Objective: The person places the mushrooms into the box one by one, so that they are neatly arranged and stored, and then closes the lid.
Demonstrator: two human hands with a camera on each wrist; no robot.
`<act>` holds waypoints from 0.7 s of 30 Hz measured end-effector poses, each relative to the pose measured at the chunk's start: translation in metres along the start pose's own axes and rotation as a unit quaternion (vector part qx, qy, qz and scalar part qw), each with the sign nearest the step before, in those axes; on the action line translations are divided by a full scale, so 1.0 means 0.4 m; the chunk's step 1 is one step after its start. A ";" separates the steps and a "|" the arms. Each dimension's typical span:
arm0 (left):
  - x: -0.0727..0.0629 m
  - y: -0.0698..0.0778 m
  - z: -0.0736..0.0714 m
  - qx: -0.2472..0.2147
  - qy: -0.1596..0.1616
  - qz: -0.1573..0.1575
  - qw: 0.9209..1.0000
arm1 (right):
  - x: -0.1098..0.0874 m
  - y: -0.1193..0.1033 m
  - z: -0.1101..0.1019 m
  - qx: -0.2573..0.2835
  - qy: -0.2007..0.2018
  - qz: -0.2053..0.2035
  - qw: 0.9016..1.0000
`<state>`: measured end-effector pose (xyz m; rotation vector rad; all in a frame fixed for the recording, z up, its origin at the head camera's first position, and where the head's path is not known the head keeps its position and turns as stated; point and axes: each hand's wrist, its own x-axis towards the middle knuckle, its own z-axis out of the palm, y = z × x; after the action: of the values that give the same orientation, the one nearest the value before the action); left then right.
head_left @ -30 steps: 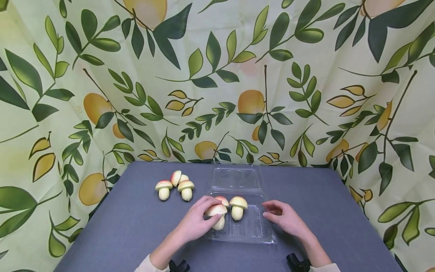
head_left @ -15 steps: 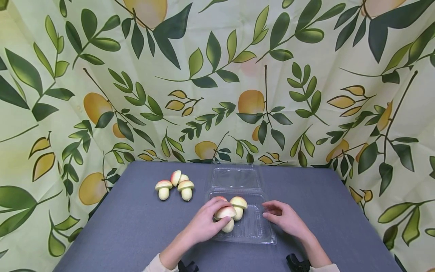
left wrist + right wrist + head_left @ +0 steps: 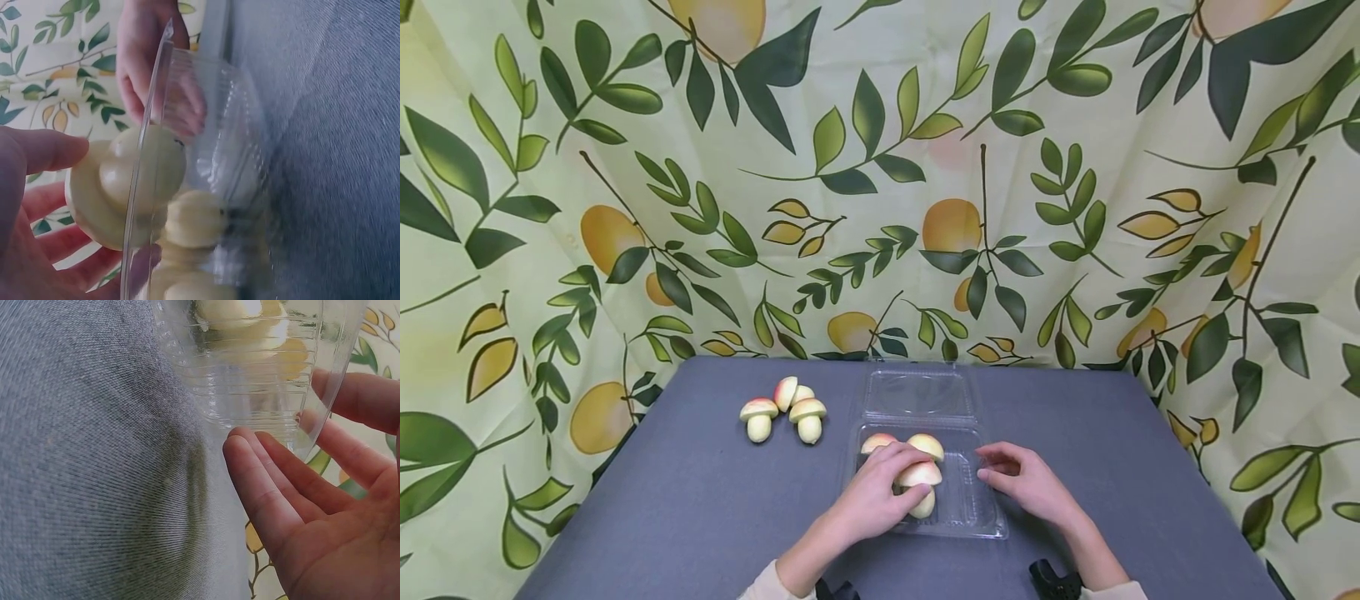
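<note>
My left hand (image 3: 880, 492) grips a pale mushroom (image 3: 921, 475) with a reddish, rounded cap and thick stem, over the front of a clear plastic clamshell container (image 3: 977, 521). Thumb and fingers go round the cap in the left wrist view, where the stem (image 3: 122, 169) overlaps the container's rim. Two more mushrooms lie behind in the tray: a red-capped one (image 3: 877, 440) at left, partly hidden by the hand, and a yellowish one (image 3: 927, 444). At the tray's right wall, my right hand (image 3: 1026, 479) has relaxed fingers; some tips (image 3: 236, 447) sit against the clear plastic.
Several matching mushrooms (image 3: 808, 417) lie in a group on the grey tabletop (image 3: 700, 500), left of the container. The container's lid (image 3: 917, 392) is folded back behind its base. A leaf-and-fruit patterned cloth (image 3: 880, 208) hangs behind and at both sides.
My left hand has moved right with the mushroom, from the tray's left side to near its middle. The right hand has stayed at the right wall.
</note>
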<state>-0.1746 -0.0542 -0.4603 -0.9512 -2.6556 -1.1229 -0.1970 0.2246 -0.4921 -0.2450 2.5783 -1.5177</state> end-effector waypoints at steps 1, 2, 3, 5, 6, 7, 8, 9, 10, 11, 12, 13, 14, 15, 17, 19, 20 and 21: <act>0.002 0.002 0.004 0.001 -0.001 0.000 1.000 | 0.000 0.000 0.000 0.000 0.000 -0.001 1.000; 0.004 0.004 0.008 0.002 -0.002 0.002 1.000 | 0.000 0.000 -0.001 -0.001 0.000 -0.003 1.000; 0.006 0.007 0.012 0.004 -0.002 0.003 1.000 | 0.000 0.000 -0.001 -0.001 0.000 -0.005 1.000; 0.011 0.010 0.022 0.008 -0.003 0.009 1.000 | 0.000 -0.001 -0.002 0.000 0.000 -0.006 1.000; 0.013 0.012 0.027 0.011 -0.002 0.013 1.000 | 0.000 -0.001 -0.002 0.000 0.001 -0.005 1.000; 0.015 0.014 0.031 0.014 -0.004 0.013 1.000 | 0.000 -0.001 -0.002 0.000 0.001 -0.004 1.000; 0.017 0.016 0.037 0.017 -0.004 0.016 1.000 | 0.000 -0.002 -0.002 0.001 0.001 -0.003 1.000; 0.018 0.018 0.042 0.022 -0.006 0.018 1.000 | 0.000 -0.002 -0.002 0.001 0.001 -0.002 1.000; 0.020 0.020 0.047 0.024 -0.006 0.019 1.000 | 0.000 -0.002 -0.001 0.002 0.001 -0.001 1.000; 0.021 0.022 0.052 0.028 -0.007 0.020 0.999 | -0.001 -0.002 -0.001 0.002 0.001 -0.001 1.000; 0.022 0.025 0.056 0.031 -0.007 0.019 0.999 | 0.000 -0.002 0.000 0.001 0.000 -0.001 1.000; 0.024 0.028 0.061 0.035 -0.008 0.018 0.999 | -0.001 -0.003 0.000 0.002 0.000 -0.001 1.000; 0.026 0.030 0.064 0.038 -0.008 0.016 0.999 | -0.001 -0.002 0.000 0.001 -0.001 -0.002 1.000; 0.028 0.032 0.068 0.041 -0.008 0.015 0.999 | -0.001 -0.002 0.001 0.001 -0.001 -0.002 1.000; 0.034 0.037 0.073 0.050 -0.007 0.016 0.999 | -0.001 -0.002 0.000 0.001 -0.002 -0.004 1.000; 0.039 0.041 0.077 0.059 -0.006 0.021 0.998 | -0.001 -0.002 0.000 0.001 -0.003 -0.006 1.000; 0.042 0.043 0.079 0.064 -0.006 0.022 0.998 | -0.002 -0.003 0.000 0.002 -0.003 -0.007 1.000; 0.045 0.045 0.082 0.072 -0.004 0.027 0.997 | -0.002 -0.004 -0.001 0.003 -0.004 -0.008 1.000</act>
<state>-0.1739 -0.0135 -0.4671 -0.9956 -2.6585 -0.9048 -0.1961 0.2242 -0.4906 -0.2700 2.5720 -1.5249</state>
